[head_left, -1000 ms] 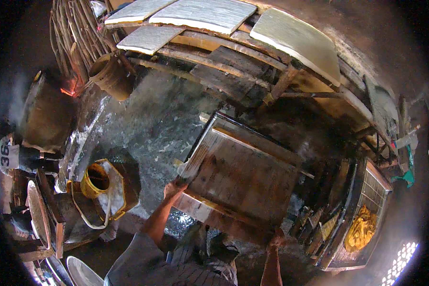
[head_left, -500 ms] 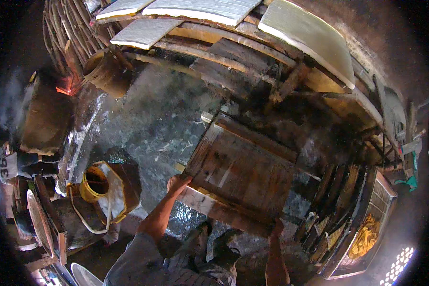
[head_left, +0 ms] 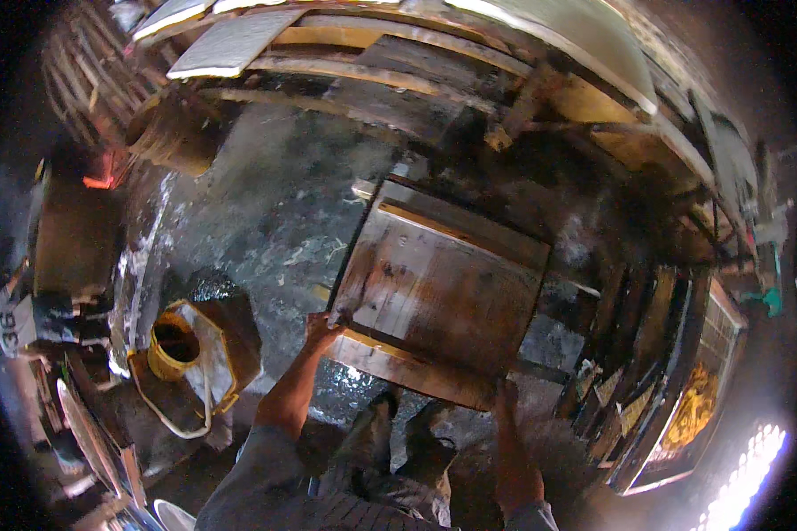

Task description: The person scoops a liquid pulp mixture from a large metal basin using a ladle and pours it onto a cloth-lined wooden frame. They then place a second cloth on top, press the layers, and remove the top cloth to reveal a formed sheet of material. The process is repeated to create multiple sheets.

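A wide, dark brown wooden panel (head_left: 452,292) with a crosspiece along its near and far sides spans the space in front of me. My left hand (head_left: 325,329) is closed round its near left corner, the thumb over the top edge. At the near right corner my right hand (head_left: 505,398) grips the panel too, its fingers mostly in shadow. The near edge of the panel is above my feet, and its surface reflects light. What supports its far side, if anything, I cannot make out.
Left of me stand a yellow bucket (head_left: 174,347) and a yellow-edged container (head_left: 214,358) on the wet floor. Several wooden frames (head_left: 633,354) lean at the right, near a yellow cloth (head_left: 692,409). A rack beyond carries white slabs (head_left: 235,44). A brown barrel (head_left: 173,133) is at far left.
The panel has tilted, so its face catches more light. My right hand has risen slightly in the view along with the near edge. Both hands keep their grip; the whole view has shifted a little.
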`<state>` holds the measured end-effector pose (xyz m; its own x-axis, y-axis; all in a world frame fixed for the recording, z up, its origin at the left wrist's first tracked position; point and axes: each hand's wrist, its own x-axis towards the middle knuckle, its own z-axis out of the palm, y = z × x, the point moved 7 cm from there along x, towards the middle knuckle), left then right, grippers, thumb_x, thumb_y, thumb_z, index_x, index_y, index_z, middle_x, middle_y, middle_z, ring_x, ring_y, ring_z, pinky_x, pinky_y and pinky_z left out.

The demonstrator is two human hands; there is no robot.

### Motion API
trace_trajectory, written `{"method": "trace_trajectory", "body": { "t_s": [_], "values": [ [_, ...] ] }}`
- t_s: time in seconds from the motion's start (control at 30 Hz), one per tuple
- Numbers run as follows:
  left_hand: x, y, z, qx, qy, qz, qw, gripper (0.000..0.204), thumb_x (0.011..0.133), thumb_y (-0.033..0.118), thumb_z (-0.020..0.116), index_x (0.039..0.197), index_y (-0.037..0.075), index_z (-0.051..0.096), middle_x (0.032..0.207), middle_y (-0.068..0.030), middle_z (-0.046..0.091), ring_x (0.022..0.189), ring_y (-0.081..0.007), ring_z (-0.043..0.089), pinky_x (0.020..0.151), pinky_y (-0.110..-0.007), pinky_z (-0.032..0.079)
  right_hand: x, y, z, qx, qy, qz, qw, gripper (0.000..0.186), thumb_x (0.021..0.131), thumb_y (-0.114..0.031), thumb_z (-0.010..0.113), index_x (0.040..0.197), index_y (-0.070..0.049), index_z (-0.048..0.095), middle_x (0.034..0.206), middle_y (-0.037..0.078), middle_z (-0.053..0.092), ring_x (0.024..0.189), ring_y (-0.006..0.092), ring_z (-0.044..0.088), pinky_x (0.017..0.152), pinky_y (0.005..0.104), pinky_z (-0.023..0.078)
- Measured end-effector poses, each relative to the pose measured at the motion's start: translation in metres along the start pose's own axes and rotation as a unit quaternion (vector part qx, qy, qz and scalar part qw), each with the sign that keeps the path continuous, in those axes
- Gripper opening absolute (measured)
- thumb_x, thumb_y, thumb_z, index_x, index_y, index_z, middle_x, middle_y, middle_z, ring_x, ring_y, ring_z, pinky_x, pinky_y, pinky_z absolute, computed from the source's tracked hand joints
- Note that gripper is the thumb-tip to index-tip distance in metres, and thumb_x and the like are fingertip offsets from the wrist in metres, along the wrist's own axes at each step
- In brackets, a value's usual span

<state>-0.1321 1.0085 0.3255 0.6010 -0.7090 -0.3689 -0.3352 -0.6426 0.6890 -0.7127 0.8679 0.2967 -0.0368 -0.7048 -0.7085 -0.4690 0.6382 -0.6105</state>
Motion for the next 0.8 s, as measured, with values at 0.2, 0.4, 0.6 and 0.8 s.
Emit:
{"method": "trace_trajectory", "body": {
  "t_s": [0.2, 0.4, 0.6, 0.8],
  "values": [
    [0.010, -0.025, 0.041, 0.015, -0.018, 0.040, 0.999, 0.057, 0.060, 0.031, 0.083, 0.101, 0.002, 0.056, 0.091, -0.0145, 0.063, 0.086, -0.0311, 0.061, 0.071, -0.039, 0.050, 0.000, -0.011, -0.015, -0.220, 0.099, 0.052, 0.969, 0.044, 0.086, -0.033, 0.061, 0.115, -0.001, 0.053, 0.102, 0.014, 0.061, 0.093, 0.0280, 0.059, 0.078, 0.0397, 0.048],
    [0.020, -0.059, 0.029, 0.058, 0.002, -0.013, 0.998, 0.069, 0.065, 0.033, 0.081, 0.115, 0.000, 0.047, 0.098, -0.0177, 0.061, 0.094, -0.0344, 0.059, 0.080, -0.042, 0.048, -0.016, -0.029, -0.008, -0.159, 0.095, -0.069, 0.980, 0.048, 0.083, -0.035, 0.062, 0.118, -0.003, 0.050, 0.103, 0.015, 0.062, 0.094, 0.0289, 0.061, 0.076, 0.0407, 0.049],
    [-0.083, 0.141, 0.155, 0.061, -0.024, 0.121, 0.990, 0.081, 0.067, 0.042, 0.075, 0.126, -0.004, 0.043, 0.121, -0.0252, 0.049, 0.116, -0.0342, 0.044, 0.099, -0.041, 0.033, -0.071, 0.042, -0.014, 0.500, -0.030, -0.104, 0.859, 0.042, 0.085, -0.029, 0.060, 0.117, -0.003, 0.051, 0.100, 0.007, 0.062, 0.083, 0.0203, 0.059, 0.068, 0.0360, 0.048],
    [-0.406, 0.508, 0.365, -0.227, -0.389, 0.102, 0.887, 0.087, 0.070, 0.042, 0.073, 0.135, 0.001, 0.034, 0.127, -0.0198, 0.048, 0.117, -0.0311, 0.047, 0.098, -0.038, 0.037, -0.191, 0.167, -0.104, 0.195, 0.138, -0.065, 0.969, 0.036, 0.083, -0.015, 0.059, 0.116, -0.001, 0.052, 0.091, 0.006, 0.063, 0.079, 0.0177, 0.061, 0.064, 0.0314, 0.049]
  ]
}}
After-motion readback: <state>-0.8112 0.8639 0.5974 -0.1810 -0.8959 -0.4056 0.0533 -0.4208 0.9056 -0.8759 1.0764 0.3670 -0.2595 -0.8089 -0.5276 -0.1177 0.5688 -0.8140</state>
